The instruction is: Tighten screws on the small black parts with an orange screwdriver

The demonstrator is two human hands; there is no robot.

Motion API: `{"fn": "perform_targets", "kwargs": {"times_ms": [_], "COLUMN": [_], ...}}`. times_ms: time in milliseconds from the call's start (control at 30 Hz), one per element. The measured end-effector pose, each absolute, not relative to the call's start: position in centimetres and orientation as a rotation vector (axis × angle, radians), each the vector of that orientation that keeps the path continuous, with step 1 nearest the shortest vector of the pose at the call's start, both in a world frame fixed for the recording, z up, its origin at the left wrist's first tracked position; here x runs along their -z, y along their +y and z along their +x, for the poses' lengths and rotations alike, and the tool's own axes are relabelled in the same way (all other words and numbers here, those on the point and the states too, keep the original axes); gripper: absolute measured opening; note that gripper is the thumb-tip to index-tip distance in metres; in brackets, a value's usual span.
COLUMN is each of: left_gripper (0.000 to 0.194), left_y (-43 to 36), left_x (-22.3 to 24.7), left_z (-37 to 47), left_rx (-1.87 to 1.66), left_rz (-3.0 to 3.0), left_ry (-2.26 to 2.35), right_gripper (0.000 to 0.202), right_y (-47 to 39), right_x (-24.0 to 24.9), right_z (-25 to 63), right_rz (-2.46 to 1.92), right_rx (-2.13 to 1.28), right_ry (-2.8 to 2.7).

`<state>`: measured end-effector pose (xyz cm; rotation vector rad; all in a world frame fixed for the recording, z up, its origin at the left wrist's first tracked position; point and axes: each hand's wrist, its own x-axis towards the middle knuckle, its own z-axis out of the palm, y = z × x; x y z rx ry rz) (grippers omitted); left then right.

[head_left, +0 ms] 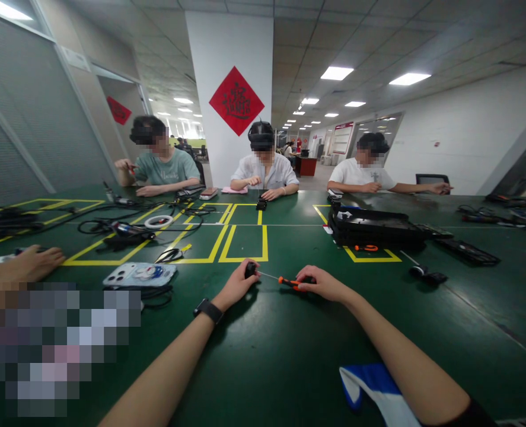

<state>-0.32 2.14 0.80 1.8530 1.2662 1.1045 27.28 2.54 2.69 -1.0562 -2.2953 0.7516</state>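
Left hand: The person's left hand (pixel 238 286) pinched a small black piece (pixel 250 270) between thumb and fingers, over the green table (pixel 280 362); I could not tell whether the piece touched the surface. A black watch (pixel 208 311) circled that wrist.

Right hand: The person's right hand (pixel 319 281) was closed around the handle of an orange-and-black screwdriver (pixel 287 283).

Screwdriver: It lay nearly level between the two hands, its thin shaft pointing left at the black piece; whether the tip met it was too small to tell.

Left of the hands: A pale blue phone (pixel 140 274) lay beside black cables, and a neighbour's hand (pixel 26 264) rested at the far left.

Right of the hands: Past yellow tape (pixel 372 259) sat a stack of black trays (pixel 378 226), with an orange-handled tool (pixel 366 248) in front.

Near edge: A blue-and-white cloth (pixel 372 375) lay beside the right forearm.

Across the table: Three people in black headgear sat facing us, in a teal T-shirt (pixel 167 168), a white shirt (pixel 240 169) and a white T-shirt (pixel 351 174).

Pillar: A red diamond sign (pixel 222 102) hung behind the middle one.
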Motion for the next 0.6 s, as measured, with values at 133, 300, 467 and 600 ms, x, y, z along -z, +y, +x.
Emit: {"fn": "perform_targets", "kwargs": {"times_ms": [133,300,467,600], "left_gripper": [0.023,0.022,0.028,0.03], "left_y": [2.3,2.3,2.0,2.0], "left_x": [-0.7,-0.7,-0.7,-0.6], "left_z": [-0.5,-0.4,-0.2,-0.1], "left_rx": [-1.101,-1.123,-1.138,-1.127], "left_rz": [1.856,1.844,1.842,1.833], "left_ry": [1.218,1.243,1.279,1.318], "right_gripper": [0.022,0.022,0.029,0.028], "right_y": [2.5,2.4,2.0,2.0], "right_x": [-1.5,-0.8,-1.2,-1.5], "right_z": [26.3,25.3,25.2,25.3], "right_rz": [-1.187,-1.199,-1.121,-1.103], "right_rx": [-0.594,-0.462,-0.444,-0.444], "right_ry": [-2.182,-2.131,-2.216,-2.23]}}
